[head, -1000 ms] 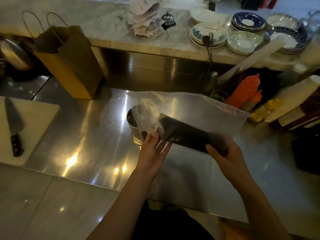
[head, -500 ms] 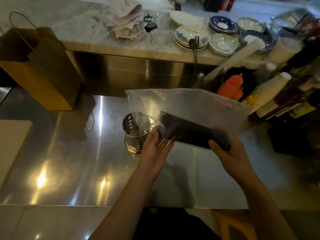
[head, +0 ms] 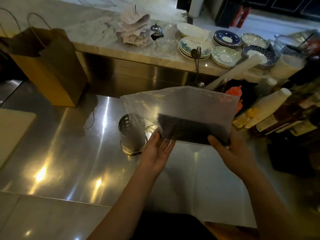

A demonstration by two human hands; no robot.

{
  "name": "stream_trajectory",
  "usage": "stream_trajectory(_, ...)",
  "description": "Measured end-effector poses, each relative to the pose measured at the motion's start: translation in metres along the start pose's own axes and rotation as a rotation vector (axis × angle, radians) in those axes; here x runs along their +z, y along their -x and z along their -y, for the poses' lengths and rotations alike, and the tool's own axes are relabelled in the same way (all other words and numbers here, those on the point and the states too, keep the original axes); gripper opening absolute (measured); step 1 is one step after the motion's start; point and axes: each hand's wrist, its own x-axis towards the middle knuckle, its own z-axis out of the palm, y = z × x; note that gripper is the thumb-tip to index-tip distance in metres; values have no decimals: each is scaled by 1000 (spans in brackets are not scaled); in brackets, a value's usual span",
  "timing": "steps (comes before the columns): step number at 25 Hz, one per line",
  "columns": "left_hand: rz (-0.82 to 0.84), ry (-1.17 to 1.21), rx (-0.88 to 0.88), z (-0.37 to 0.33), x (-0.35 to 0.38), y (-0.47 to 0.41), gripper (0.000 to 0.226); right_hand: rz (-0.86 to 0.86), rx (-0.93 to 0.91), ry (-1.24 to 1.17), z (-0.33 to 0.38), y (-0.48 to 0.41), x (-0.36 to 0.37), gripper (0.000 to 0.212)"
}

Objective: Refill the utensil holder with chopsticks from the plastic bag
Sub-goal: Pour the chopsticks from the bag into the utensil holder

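Cutting board (head: 10, 132) at 9 o'clock, brown paper bag (head: 52, 66) upright at 10. Utensil holder (head: 132, 134) stands on steel counter (head: 69, 153), mid-frame. Paper slips (head: 135, 30) at 12: writing illegible. Left hand (head: 156, 151) at holder's 4 o'clock, fingers straight, flat under plastic bag (head: 190, 104) left end. Bag is off the counter. Dark chopsticks (head: 190, 129) lie level along its bottom, at holder's 3 o'clock. Right hand (head: 228, 149) clamps bundle's right end through plastic, thumb on top. Bottles (head: 270, 122) at 3 o'clock: labels blurred, unreadable.
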Motion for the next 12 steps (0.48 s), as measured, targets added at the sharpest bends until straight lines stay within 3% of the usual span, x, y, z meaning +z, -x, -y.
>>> stream_trajectory(4,1,33,24,5,7,-1,29,54,-68,50,0,-12,-10,25)
stream_trajectory(12,4,168,11,6,5,-8,32,131,-212,127,27,-33,-14,30)
